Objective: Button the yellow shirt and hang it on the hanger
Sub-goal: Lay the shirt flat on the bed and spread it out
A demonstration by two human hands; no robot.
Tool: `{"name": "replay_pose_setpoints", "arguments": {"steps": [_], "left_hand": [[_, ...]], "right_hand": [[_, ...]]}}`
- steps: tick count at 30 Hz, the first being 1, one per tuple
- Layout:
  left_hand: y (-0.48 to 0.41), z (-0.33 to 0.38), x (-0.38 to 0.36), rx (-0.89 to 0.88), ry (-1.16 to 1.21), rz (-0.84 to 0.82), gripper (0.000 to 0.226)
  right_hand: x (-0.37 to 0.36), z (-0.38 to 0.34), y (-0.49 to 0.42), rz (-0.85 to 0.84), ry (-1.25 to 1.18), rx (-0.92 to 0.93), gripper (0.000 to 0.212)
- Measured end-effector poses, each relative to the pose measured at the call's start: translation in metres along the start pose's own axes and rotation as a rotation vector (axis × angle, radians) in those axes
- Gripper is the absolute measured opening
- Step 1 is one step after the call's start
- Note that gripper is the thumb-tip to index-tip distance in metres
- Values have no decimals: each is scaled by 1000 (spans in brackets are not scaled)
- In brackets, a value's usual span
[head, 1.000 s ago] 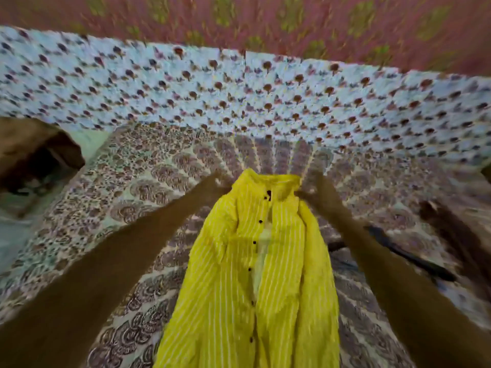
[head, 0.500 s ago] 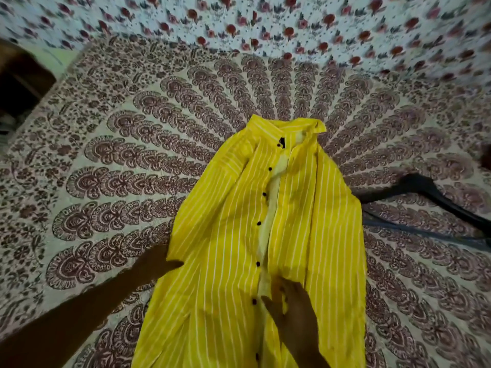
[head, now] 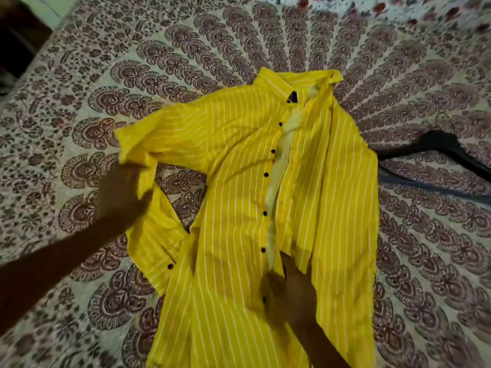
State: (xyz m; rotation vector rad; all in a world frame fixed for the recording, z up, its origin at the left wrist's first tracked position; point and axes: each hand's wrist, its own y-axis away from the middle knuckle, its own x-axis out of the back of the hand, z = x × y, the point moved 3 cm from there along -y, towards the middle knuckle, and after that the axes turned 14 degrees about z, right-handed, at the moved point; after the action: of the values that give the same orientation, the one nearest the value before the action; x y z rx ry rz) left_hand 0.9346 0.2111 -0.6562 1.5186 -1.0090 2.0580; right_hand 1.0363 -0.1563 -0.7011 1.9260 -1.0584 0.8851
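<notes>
The yellow shirt point(head: 239, 181) with thin white stripes lies face up on the bed, collar away from me, its front open along a row of black buttons. Its left sleeve point(head: 159, 144) is spread out sideways and folded back at the elbow. My left hand point(head: 119, 197) grips that sleeve at the fold. My right hand point(head: 289, 290) rests flat on the shirt's front, fingers on the right placket beside the lower buttons. The black hanger point(head: 446, 150) lies on the bed to the right of the shirt, partly cut off by the frame edge.
A patterned bedspread point(head: 79, 115) with brown paisley rings covers the bed. A floral sheet point(head: 425, 6) shows at the top right. The bed's left edge and a dark gap point(head: 16, 43) are at the top left.
My left hand has pulled the left sleeve out from beside the shirt's body and spread it to the left. My right hand stays pressed on the lower front. The view has moved closer.
</notes>
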Motion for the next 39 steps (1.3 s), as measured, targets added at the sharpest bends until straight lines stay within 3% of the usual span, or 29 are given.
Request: {"name": "replay_pose_setpoints", "arguments": {"steps": [2, 4, 7, 9, 12, 14, 17, 19, 21, 23, 25, 27, 30, 32, 33, 35, 38, 39], "left_hand": [[73, 38, -6, -183, 98, -170, 42], [138, 60, -11, -150, 227, -277, 46], [175, 70, -11, 130, 394, -368, 55], [177, 65, -12, 382, 514, -411, 55], [170, 43, -5, 580, 524, -257, 34], [174, 18, 5, 660, 515, -189, 27], [188, -16, 17, 551, 314, -120, 26], [202, -17, 24, 311, 204, -132, 38], [221, 3, 28, 124, 246, -215, 41], [233, 29, 29, 102, 308, -374, 45], [238, 45, 20, 283, 295, -449, 35], [236, 52, 10, 400, 216, -444, 28], [232, 50, 0, 307, 140, -489, 34], [227, 46, 0, 299, 265, -501, 42], [226, 41, 1, 316, 346, -490, 34], [223, 28, 7, 501, 542, -397, 8], [217, -7, 15, 935, 664, -127, 23], [212, -21, 20, 1000, 633, -15, 24]], "right_hand": [[-3, 0, 7, -12, -39, -41, 52], [-7, 0, 20, -28, -74, -46, 64], [-21, 8, 40, -97, -83, -65, 79], [-19, 15, 48, -69, -199, -126, 77], [6, 26, 57, 262, -343, -178, 62], [15, 22, 71, 359, -362, -154, 57], [0, 4, 92, 187, -214, -4, 70], [-9, -3, 103, 188, -47, 109, 82], [-12, -10, 114, 305, 18, 268, 74], [-21, -11, 123, 299, -41, 375, 54], [-35, -5, 127, 153, -128, 295, 49], [-47, 6, 128, 63, -183, 114, 59], [-53, 10, 123, 140, -201, -15, 65], [-53, 10, 117, 170, -263, -142, 54], [-53, 10, 114, 163, -292, -207, 48], [-51, 13, 107, 130, -331, -284, 42], [-50, 17, 99, 43, -407, -353, 27], [-51, 19, 100, 11, -421, -375, 21]]}}
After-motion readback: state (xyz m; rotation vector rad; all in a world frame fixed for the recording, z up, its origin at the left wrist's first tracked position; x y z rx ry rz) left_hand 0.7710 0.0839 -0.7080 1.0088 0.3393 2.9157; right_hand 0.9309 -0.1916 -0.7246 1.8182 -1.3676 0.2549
